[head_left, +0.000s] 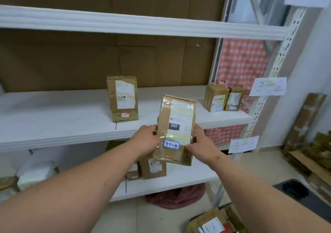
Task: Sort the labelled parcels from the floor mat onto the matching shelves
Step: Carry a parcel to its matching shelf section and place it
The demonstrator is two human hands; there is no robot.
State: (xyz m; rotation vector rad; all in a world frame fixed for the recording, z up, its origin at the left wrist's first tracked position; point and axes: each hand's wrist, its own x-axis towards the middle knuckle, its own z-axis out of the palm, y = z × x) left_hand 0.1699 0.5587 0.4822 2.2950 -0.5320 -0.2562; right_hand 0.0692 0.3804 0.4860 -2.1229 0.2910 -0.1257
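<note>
On the white metal middle shelf [53, 114], a tall brown cardboard parcel with a white shipping label [122, 98] stands upright towards the left. The person's left hand [146, 139] curls round the left edge of a tape-wrapped brown cardboard parcel [176, 131], held upright in the air in front of the shelf edge. Its small blue tag [171, 145] reads 3-1-10, below a dark patch printed 060. The right hand [200, 144] grips the parcel's right edge, thumb on the front face. Further right, two small brown cardboard parcels [223, 98] stand side by side on the same shelf. White paper signs [268, 86] on the upright read 3-2 and 3-3.
</note>
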